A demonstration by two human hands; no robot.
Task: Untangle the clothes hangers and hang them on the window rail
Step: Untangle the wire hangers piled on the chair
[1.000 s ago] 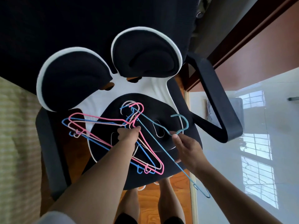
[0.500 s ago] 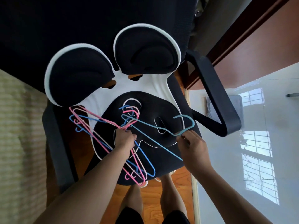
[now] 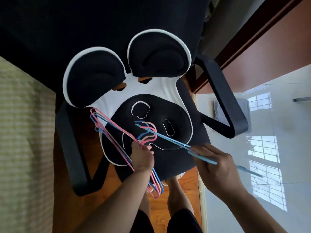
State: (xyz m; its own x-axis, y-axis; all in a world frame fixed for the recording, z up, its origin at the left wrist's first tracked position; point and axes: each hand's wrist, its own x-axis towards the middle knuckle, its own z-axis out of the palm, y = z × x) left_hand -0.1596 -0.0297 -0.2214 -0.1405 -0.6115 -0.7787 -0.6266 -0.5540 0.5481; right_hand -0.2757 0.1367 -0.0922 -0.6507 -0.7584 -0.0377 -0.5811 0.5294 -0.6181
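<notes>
Progress looks early: the left hand (image 3: 143, 157) grips a tangled bundle of pink, blue and pale hangers (image 3: 121, 143) at their necks, fingers curled tight round the wires, with the hooks crowded together just above the knuckles and the shoulders fanning out to the left and down past the wrist. The right hand (image 3: 217, 165) pinches 1 light-blue hanger (image 3: 170, 138) between thumb and fingers; its far end sits among the bundle's hooks, so it seems not yet free, though the wires overlap too closely there to be sure. Judging from this, no hanger is separated for certain, none is hung, and the window rail is not in view, so nearly all of the untangling and all of the hanging remain. Both hands work over a black office chair (image 3: 222, 98) fitted with a black-and-white contoured seat cushion (image 3: 168, 91). Under the chair is orange wood flooring (image 3: 183, 185), which gives way on the right to glossy white tile (image 3: 277, 128) reflecting barred windows. A pale woven surface (image 3: 21, 132) fills the left edge, and the person's bare legs show below.
</notes>
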